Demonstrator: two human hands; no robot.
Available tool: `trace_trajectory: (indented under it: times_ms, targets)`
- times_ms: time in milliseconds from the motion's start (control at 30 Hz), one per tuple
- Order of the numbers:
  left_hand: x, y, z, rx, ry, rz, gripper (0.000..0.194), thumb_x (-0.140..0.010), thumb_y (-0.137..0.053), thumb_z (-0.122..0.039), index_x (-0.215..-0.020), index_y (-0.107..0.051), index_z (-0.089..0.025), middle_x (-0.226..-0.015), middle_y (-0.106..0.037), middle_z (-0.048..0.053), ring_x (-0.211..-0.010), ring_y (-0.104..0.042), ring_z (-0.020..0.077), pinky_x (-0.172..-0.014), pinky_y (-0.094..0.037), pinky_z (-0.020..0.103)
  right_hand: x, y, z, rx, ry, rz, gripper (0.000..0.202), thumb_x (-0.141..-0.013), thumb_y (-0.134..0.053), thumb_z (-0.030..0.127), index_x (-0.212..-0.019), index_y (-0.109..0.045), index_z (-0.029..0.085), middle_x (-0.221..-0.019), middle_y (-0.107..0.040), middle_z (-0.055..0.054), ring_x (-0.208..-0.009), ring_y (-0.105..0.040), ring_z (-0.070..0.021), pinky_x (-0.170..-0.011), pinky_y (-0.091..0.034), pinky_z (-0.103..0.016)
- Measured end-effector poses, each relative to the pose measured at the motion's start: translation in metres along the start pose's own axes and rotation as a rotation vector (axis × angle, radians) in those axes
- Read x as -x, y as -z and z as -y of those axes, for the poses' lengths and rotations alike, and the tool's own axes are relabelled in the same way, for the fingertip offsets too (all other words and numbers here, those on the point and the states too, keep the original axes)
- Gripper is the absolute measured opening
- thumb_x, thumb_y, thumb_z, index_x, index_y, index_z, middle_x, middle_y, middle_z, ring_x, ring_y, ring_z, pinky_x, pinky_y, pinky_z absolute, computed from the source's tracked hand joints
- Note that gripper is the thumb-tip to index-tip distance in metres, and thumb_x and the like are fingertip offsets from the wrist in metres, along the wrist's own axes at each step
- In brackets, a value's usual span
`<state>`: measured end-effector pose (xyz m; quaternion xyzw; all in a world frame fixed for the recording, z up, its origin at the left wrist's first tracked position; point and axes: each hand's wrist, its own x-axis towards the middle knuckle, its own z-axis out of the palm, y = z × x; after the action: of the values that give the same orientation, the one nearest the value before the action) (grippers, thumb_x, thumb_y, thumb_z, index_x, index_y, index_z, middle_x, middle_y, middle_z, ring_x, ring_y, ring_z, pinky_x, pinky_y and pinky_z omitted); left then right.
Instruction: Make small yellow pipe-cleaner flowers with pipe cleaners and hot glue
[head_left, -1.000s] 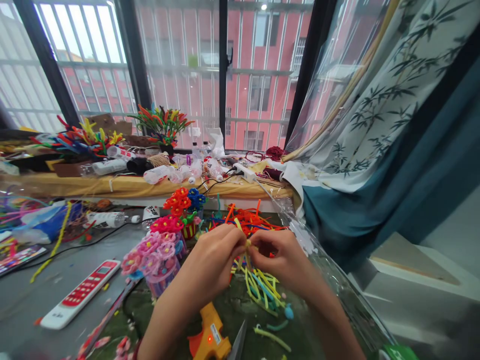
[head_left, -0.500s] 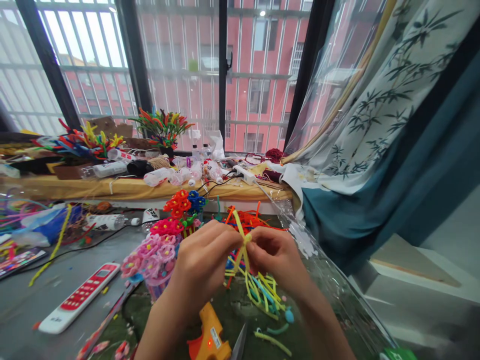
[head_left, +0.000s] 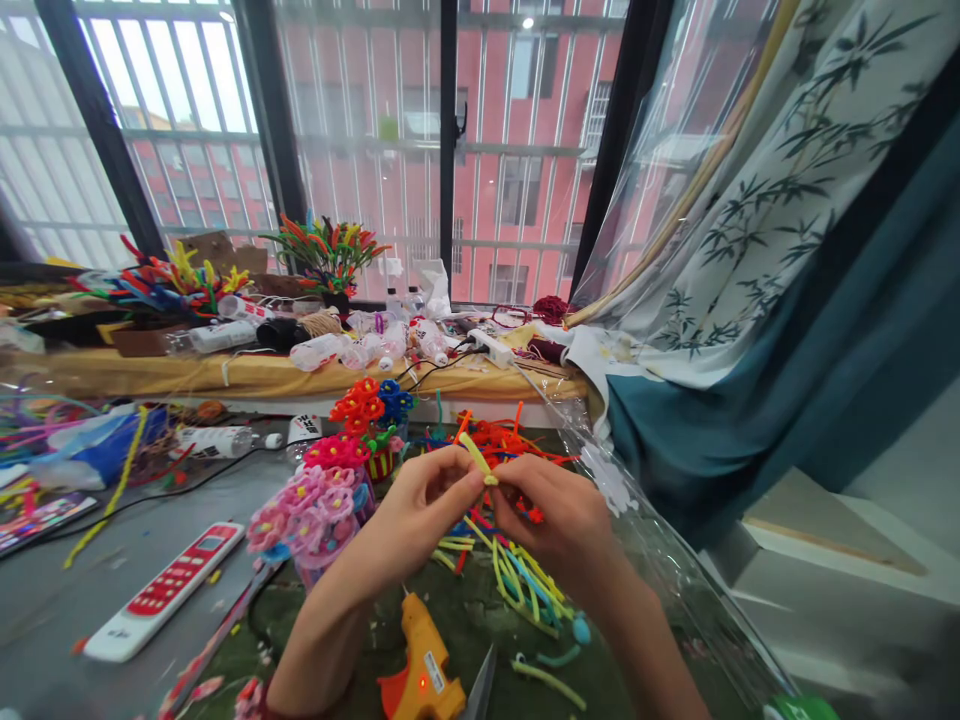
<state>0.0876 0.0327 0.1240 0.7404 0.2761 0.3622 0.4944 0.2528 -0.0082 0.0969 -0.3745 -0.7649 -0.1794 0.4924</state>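
A yellow pipe cleaner (head_left: 474, 455) is pinched between both hands, its free end pointing up and to the left. My left hand (head_left: 431, 505) grips it with thumb and forefinger. From the other side, the closed fingertips of my right hand (head_left: 555, 510) press on its lower part, which they mostly hide. Cut yellow and blue pipe cleaner pieces (head_left: 517, 580) lie on the table beneath my hands. Nearer to me are an orange glue gun (head_left: 424, 665) with a red light and a scissor blade (head_left: 480, 685).
Pink fuzzy flowers (head_left: 319, 515) in a pot stand left of my hands, with red flowers (head_left: 357, 405) behind. Orange-red pipe cleaners (head_left: 510, 440) lie beyond. A white and red remote (head_left: 165, 595) rests at left. Plastic bottles (head_left: 322, 350) crowd the window ledge.
The yellow pipe cleaner's crossed lower ends, seen earlier, are now hidden by my fingers. My left hand has turned, bringing its thumb into view.
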Motion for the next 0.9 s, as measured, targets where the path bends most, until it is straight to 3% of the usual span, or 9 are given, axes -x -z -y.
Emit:
trace_trajectory:
  times_ms: [133, 267, 500, 633, 767, 900]
  targets:
    - [0.002, 0.002, 0.001, 0.026, 0.002, 0.023, 0.027, -0.081, -0.06, -0.041, -0.075, -0.058, -0.014, -0.064, -0.046, -0.004, -0.059, -0.037, 0.0103, -0.053, -0.028, 0.023, -0.002, 0.003, 0.005, -0.105, -0.065, 0.091, 0.014, -0.089, -0.052, 0.01, -0.083, -0.064, 0.016, -0.067, -0.064, -0.002, -0.057, -0.058, -0.0128, -0.056, -0.044, -0.022]
    - [0.001, -0.002, 0.001, 0.021, -0.066, -0.039, 0.025, -0.082, -0.061, -0.038, -0.073, -0.057, -0.015, -0.065, -0.046, -0.003, -0.062, -0.039, 0.0115, -0.055, -0.031, 0.023, -0.004, 0.004, 0.01, -0.272, -0.316, 0.125, 0.014, -0.083, -0.055, 0.012, -0.076, -0.066, 0.016, -0.061, -0.062, 0.001, -0.052, -0.054, -0.0108, -0.053, -0.042, -0.021]
    - [0.002, -0.009, 0.003, -0.221, -0.363, -0.144, 0.019, -0.088, -0.055, -0.023, -0.07, -0.053, -0.017, -0.064, -0.044, -0.003, -0.06, -0.04, 0.0112, -0.055, -0.032, 0.024, -0.008, 0.005, 0.012, -0.835, -0.789, 0.109, 0.013, -0.074, -0.063, 0.024, -0.063, -0.064, 0.017, -0.048, -0.054, 0.004, -0.041, -0.045, -0.0083, -0.04, -0.033, -0.019]
    - [0.006, -0.007, 0.0, -0.336, -0.498, -0.127, 0.017, -0.089, -0.053, -0.018, -0.072, -0.051, -0.018, -0.067, -0.047, -0.003, -0.062, -0.043, 0.011, -0.058, -0.035, 0.024, -0.004, 0.0, 0.006, -1.158, -0.894, 0.189, 0.023, -0.073, -0.071, 0.036, -0.064, -0.062, 0.016, -0.045, -0.054, 0.005, -0.033, -0.043, -0.0065, -0.033, -0.026, -0.017]
    - [0.008, -0.002, -0.002, -0.295, -0.446, -0.108, 0.018, -0.091, -0.055, -0.022, -0.073, -0.054, -0.017, -0.067, -0.048, -0.003, -0.062, -0.043, 0.0105, -0.058, -0.035, 0.024, -0.002, -0.002, 0.004, -1.322, -0.888, 0.222, 0.033, -0.074, -0.075, 0.046, -0.068, -0.063, 0.016, -0.047, -0.055, 0.006, -0.034, -0.045, -0.0055, -0.035, -0.03, -0.017]
    - [0.007, 0.004, -0.003, -0.165, -0.267, -0.085, 0.023, -0.09, -0.059, -0.034, -0.074, -0.057, -0.016, -0.066, -0.05, -0.002, -0.061, -0.045, 0.0114, -0.056, -0.034, 0.024, -0.006, 0.005, 0.005, -1.213, -0.86, 0.193, 0.031, -0.078, -0.075, 0.045, -0.071, -0.066, 0.016, -0.054, -0.06, 0.004, -0.043, -0.053, -0.0073, -0.042, -0.038, -0.018]
